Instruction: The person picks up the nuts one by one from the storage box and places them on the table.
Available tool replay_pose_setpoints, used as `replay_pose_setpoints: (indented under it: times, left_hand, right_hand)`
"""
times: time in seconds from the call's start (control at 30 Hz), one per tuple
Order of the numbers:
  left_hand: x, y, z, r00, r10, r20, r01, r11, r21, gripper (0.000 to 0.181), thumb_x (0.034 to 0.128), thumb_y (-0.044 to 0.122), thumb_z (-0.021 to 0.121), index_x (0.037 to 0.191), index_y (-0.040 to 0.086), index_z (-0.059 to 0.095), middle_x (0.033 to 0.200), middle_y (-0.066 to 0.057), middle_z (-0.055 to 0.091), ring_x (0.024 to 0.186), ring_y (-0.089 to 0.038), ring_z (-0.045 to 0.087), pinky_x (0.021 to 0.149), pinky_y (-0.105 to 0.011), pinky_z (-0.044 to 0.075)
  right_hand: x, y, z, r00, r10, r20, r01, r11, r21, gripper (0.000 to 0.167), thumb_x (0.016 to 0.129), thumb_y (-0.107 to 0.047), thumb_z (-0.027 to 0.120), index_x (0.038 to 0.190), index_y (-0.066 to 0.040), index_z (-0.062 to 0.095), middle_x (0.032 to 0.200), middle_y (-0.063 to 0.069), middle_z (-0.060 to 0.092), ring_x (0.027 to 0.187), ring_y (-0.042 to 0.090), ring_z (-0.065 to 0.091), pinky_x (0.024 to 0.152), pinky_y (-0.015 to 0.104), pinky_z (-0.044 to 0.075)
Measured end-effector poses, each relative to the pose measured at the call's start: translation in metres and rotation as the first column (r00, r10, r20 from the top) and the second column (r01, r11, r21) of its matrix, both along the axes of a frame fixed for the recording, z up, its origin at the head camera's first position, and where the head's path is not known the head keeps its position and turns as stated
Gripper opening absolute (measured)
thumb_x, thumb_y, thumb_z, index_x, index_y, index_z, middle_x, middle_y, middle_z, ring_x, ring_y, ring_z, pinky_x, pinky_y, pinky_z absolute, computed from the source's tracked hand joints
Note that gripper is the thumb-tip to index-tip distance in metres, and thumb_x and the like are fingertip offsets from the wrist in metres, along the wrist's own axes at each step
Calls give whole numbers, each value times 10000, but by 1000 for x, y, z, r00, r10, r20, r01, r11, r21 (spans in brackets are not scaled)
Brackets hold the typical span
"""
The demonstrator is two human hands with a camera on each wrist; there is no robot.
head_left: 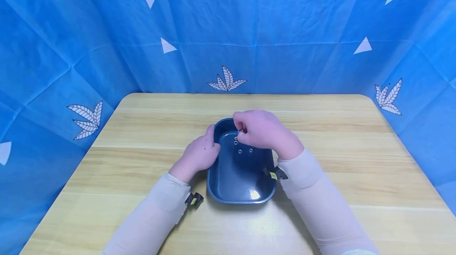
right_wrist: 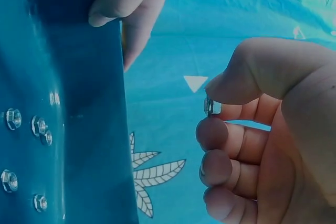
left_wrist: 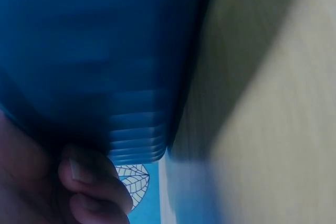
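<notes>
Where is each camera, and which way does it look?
Head: on the head, facing forward and down at the tray; left hand, right hand, sleeves show.
Left wrist: on that wrist, facing the tray's outside; part of the left hand shows.
Right wrist: on that wrist, facing a pinched nut and the tray; both hands show.
Head and right wrist both show nuts in the tray.

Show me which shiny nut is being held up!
The nut pinched in the right hand. All the other nuts in view lie down inside the blue tray.

R hand pinches nut, 5 other nuts on tray btm.
</notes>
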State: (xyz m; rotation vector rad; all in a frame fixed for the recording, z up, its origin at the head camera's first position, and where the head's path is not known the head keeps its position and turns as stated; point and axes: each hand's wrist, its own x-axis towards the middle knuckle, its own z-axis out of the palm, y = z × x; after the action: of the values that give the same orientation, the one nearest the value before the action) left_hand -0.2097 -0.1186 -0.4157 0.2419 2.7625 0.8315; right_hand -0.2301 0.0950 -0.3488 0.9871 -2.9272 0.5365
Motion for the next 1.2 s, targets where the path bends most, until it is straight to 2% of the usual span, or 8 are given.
replay_pose_setpoints:
  times: [0.2, 0.47, 0.93, 1.2]
  left_hand:
    - [-1, 0, 0, 1000, -7, -26, 6, 1000, -23, 697, 1026, 257, 437, 1606, 17, 133, 755, -59, 587, 720, -218, 609, 667, -383, 478]
    - [0, 0, 1, 1000, -6, -22, 6, 1000, -17, 686, 1025, 228, 422, 1607, 19, 124, 688, -64, 564, 606, -215, 581, 594, -376, 461]
    - [1, 0, 1, 1000, -10, -21, 10, 1000, -20, 680, 1027, 230, 418, 1605, 21, 128, 698, -64, 569, 635, -213, 590, 622, -376, 469]
    - [1, 0, 1, 1000, -4, -12, 4, 1000, -9, 682, 1030, 234, 418, 1610, 34, 121, 691, -70, 561, 601, -225, 576, 601, -382, 462]
  right_hand:
    - [1, 7, 6, 1000, -21, 1, 21, 1000, -7, 83, 813, -162, 634, 828, -191, 557, 623, -58, 489, 627, 161, 504, 575, 332, 394]
    - [0, 23, 14, 996, -78, 35, 79, 996, -37, 43, 807, -169, 578, 849, -172, 566, 620, -43, 494, 622, 168, 511, 572, 341, 395]
    - [-2, 30, 13, 989, -112, 96, 116, 993, -35, 58, 835, -146, 607, 862, -192, 585, 635, -27, 526, 628, 186, 528, 593, 358, 423]
    - [-6, 38, 10, 976, -135, 171, 141, 990, -21, 59, 857, -163, 598, 906, -191, 582, 670, -13, 569, 521, 190, 546, 547, 378, 456]
